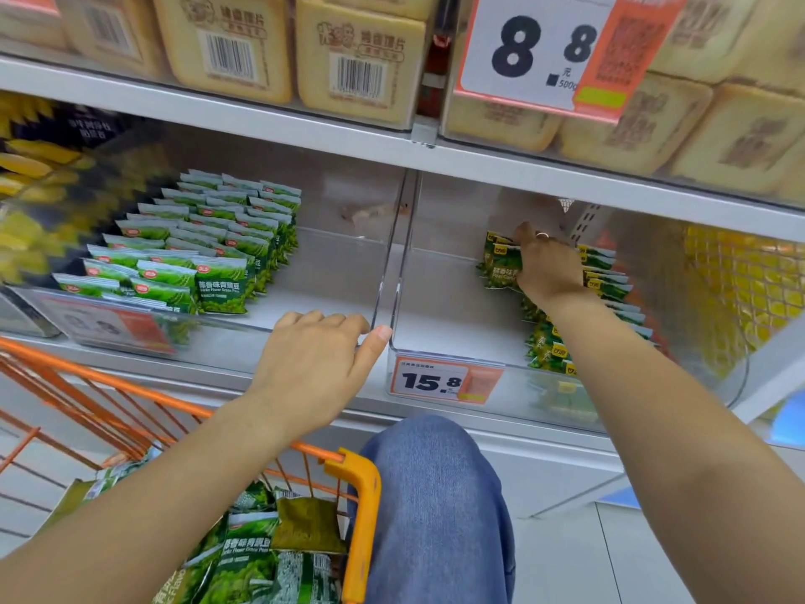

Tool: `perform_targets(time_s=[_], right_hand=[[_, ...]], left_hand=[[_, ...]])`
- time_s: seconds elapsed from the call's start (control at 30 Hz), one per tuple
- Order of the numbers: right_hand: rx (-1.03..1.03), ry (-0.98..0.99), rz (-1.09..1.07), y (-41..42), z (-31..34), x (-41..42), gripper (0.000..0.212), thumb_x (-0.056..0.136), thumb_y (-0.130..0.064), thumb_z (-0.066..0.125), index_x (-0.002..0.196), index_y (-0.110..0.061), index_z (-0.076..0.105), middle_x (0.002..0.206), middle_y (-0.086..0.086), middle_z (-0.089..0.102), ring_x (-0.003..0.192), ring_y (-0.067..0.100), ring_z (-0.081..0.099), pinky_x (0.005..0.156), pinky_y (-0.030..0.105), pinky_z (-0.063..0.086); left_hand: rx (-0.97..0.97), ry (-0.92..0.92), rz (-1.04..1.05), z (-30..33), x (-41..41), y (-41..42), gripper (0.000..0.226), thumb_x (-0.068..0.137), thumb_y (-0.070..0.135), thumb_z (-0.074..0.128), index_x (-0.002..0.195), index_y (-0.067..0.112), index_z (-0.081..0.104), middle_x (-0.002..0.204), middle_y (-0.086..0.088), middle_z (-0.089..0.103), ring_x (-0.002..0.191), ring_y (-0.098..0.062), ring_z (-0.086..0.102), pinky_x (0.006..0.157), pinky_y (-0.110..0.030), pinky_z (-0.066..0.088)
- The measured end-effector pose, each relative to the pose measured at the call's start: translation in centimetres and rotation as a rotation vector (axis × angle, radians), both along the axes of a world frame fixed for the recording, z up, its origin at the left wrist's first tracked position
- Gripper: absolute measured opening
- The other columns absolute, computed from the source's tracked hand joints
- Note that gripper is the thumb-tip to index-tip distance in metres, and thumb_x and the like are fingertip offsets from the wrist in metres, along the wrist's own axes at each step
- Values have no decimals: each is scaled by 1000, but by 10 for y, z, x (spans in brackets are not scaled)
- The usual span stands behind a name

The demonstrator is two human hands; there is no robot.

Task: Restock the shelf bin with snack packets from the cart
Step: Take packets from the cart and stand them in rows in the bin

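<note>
- Snack packets (261,555) lie heaped in the orange cart (355,516) at 7 o'clock, well apart from both hands.
- Rows of green packets (204,250) stand in the left bin (331,255).
- Left hand (318,368) curls its fingers over that bin's front rim, by the clear divider (387,289).
- Price tag (444,381) reads 15.8.
- Right hand (546,268), at 2 o'clock, pinches a green packet (501,263) deep in the right bin (435,329), touching the packet row (610,281) behind.
</note>
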State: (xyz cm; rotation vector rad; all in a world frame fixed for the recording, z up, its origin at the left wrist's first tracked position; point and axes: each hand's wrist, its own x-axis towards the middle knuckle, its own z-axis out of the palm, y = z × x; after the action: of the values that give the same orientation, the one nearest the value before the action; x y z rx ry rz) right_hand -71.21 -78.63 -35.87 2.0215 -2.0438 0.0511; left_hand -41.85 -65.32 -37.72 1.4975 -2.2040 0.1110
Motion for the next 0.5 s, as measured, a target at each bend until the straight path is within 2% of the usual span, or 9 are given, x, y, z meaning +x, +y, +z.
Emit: perform_targets(time_s=[0.07,0.17,0.23,0.3,0.37,0.4,0.5], right_hand=[[7,1,31,0,0,4,57,82,8,52,136,-5,36,110,21,61,96,41,61,66,38,43],[29,6,64,-1,-4,6,49,82,11,49,129,-3,43,110,23,59,95,41,61,67,39,46],[17,-17,49,-1,-4,4,48,82,8,52,128,-4,44,118,21,55,102,41,58,72,41,48],[4,7,80,-2,-6,3,59,80,5,57,136,-9,41,135,18,45,123,37,45,90,44,46],[47,124,182,-3,-7,6,69,81,3,57,144,-17,36,151,13,28,140,32,23,112,45,27],[96,214,234,-3,-8,8,70,83,2,54,146,-22,33,156,11,19,145,30,13,117,45,16],[254,507,295,-6,-11,17,58,93,-7,45,147,-26,32,160,11,2,147,29,-4,119,48,1]], left_hand=[[3,3,-8,0,0,0,52,96,46,23,72,18,59,61,-4,62,60,-31,56,65,-35,35],[4,12,-19,1,0,1,54,96,47,21,72,18,59,61,-4,61,61,-31,55,65,-34,32],[-10,13,-24,0,0,0,54,96,47,21,72,18,60,61,-4,61,60,-30,56,65,-33,30],[-22,3,-24,-1,-1,-1,53,96,46,24,70,18,59,59,-3,60,58,-30,55,64,-33,31],[-48,-10,-21,-1,0,-1,50,97,44,27,67,19,58,56,-2,58,55,-30,54,62,-32,30],[-55,-12,-21,-1,0,-2,48,97,43,27,67,19,57,55,-2,58,54,-29,54,62,-32,30],[-60,-3,-28,-1,1,-2,45,97,43,27,67,23,53,54,-1,57,53,-29,53,62,-31,31]])
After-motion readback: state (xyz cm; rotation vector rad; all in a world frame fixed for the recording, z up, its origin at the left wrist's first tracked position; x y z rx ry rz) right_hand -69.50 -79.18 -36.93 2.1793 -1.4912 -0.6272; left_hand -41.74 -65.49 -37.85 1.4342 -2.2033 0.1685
